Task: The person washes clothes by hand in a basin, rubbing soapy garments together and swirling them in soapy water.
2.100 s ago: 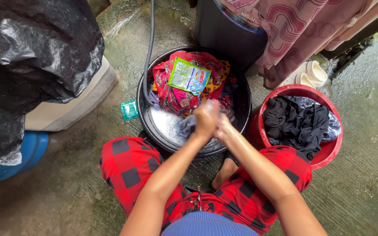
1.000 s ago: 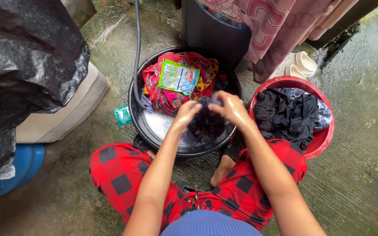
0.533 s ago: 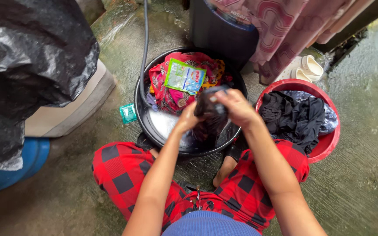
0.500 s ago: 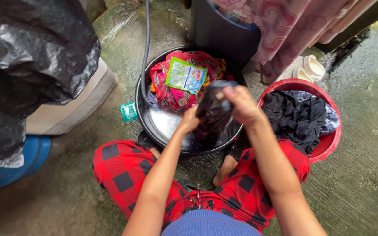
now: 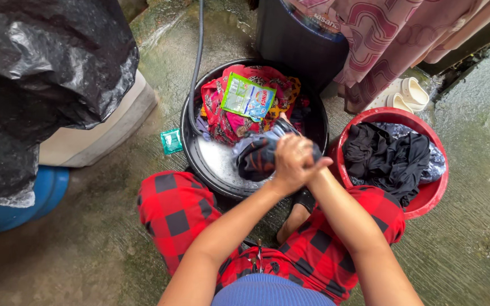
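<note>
Dark wet garment (bunched) sits just beyond left hand and right hand, both gripping it.

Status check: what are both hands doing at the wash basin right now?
Left hand and right hand clasped together, gripping dark wet garment over black basin. Nothing blocking.

Wash basin centre w/ clothes pile at far side, detergent pouch on top. Tub right of it. Sachet on floor, left. Sandals far right.
</note>
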